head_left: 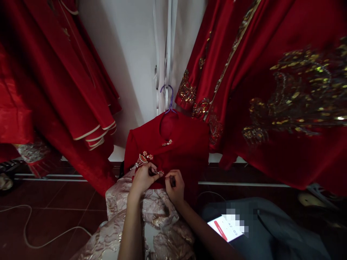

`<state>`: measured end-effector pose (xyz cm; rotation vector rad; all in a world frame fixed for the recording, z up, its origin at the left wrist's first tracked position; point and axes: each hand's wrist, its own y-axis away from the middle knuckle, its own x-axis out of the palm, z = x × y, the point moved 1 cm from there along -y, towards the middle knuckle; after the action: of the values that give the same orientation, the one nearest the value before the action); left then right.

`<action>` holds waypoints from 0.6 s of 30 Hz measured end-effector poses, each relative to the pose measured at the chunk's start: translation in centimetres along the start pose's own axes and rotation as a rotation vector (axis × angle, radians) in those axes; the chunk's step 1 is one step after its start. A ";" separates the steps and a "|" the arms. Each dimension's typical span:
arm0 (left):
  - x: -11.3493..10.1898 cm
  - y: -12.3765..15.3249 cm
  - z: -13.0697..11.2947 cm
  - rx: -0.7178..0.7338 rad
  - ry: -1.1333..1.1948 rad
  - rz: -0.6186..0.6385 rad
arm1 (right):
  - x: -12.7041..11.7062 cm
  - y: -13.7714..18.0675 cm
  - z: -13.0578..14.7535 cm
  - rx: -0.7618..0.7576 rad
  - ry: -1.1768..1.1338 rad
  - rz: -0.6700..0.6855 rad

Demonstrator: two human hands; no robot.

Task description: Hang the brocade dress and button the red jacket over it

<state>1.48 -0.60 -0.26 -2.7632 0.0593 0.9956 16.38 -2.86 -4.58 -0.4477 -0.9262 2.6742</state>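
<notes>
A small red garment (pixel 179 144) hangs on a purple hanger (pixel 169 99) against a white wall. It carries beaded ornaments, one by the collar (pixel 167 143) and a larger fan-shaped one (pixel 143 159). My left hand (pixel 143 177) is closed in a pinch on a small beaded fastener (pixel 159 173) at the garment's front edge. My right hand (pixel 175 185) is closed too, fingers curled and gripping the red fabric just beside that fastener. Under both forearms lies pale pink and gold brocade cloth (pixel 154 224).
Long red robes (pixel 67 83) hang at the left, and red robes with gold sequin embroidery (pixel 284 90) hang at the right. A lit phone screen (pixel 226 227) lies on dark grey cloth at the lower right. A white cable (pixel 32 231) loops over the dark red floor.
</notes>
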 end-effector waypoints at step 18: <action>0.1 -0.1 -0.1 0.062 -0.016 0.023 | 0.5 -0.3 -0.7 0.109 -0.001 0.069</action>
<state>1.66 -0.55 -0.21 -2.7047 0.1183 1.0037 16.19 -2.09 -5.01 -0.4624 -0.7733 2.7705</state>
